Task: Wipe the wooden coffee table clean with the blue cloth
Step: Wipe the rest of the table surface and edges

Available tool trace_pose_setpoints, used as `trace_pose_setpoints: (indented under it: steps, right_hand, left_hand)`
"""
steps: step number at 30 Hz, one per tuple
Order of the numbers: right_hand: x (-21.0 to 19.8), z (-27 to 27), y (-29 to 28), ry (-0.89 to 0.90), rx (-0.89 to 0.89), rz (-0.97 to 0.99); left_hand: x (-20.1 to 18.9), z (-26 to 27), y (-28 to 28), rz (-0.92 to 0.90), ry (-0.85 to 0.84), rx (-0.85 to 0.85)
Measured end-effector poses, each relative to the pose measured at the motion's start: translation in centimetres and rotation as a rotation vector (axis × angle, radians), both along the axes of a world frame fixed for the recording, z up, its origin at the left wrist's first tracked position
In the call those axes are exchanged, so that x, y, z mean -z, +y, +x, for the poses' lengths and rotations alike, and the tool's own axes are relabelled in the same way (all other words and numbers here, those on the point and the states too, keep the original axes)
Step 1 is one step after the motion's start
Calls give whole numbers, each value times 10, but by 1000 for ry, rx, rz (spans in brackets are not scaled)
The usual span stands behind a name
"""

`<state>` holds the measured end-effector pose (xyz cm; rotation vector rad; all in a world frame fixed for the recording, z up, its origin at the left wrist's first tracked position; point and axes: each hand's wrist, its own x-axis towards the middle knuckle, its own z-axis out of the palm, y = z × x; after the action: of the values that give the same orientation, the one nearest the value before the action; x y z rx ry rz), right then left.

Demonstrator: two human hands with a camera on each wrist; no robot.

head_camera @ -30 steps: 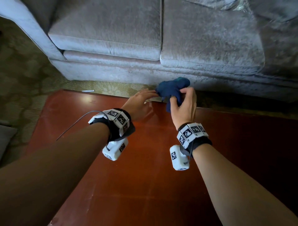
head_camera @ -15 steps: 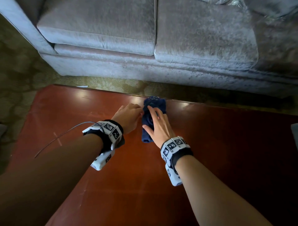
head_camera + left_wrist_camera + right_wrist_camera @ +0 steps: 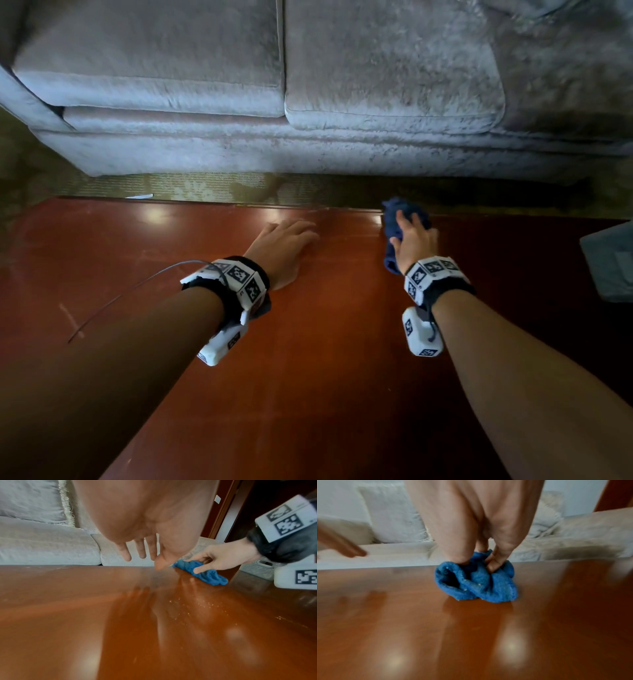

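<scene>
A crumpled blue cloth lies on the glossy wooden coffee table near its far edge. My right hand presses down on the cloth with fingers and thumb dug into its folds. My left hand hovers just above the table to the left of the cloth, fingers straight and spread, holding nothing. Pale crumbs speckle the wood between the hands.
A grey velvet sofa runs along the far side of the table, with a strip of patterned carpet between them. A grey object sits at the table's right edge. A thin cable trails from the left wristband.
The right hand brought the cloth down onto the table and slid it right along the far edge. The left hand let go of it and stayed behind with fingers spread.
</scene>
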<state>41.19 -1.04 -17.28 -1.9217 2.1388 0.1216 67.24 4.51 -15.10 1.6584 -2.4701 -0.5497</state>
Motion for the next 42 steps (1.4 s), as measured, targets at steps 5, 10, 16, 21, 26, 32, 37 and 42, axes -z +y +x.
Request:
trace_pose_setpoints:
  steps: [5,10,16,21,26,32,37,42]
  right_hand:
    - [-1,-20,-13,-33,144,44]
    - [0,57,-19,-158,-302,17]
    - [-1,173,-10,-253,-602,53]
    - [-1,111,-26,-333,-470,0]
    - [-8,-21,-42,-195,-124,-78]
    - [-7,-86,-39,-36,-10,19]
    - [-4,-44,-21,-137,-178,-27]
    - [-11,31,6,-191,-515,-26]
  left_hand:
    - [-2,-11,-3,-49,33,-13]
    - [-7,-8,-5,-105,38,-95]
    - [-14,15,-10,-81,-1,-377]
    - [-12,8,-11,-31,-12,-387]
    - [-10,-30,-16,-28,17,-306]
    - [-13,-74,-16,-110,44,-201]
    - [-15,-91,-16,-132,53,-162]
    - [-14,-86,-18,-115,6,-176]
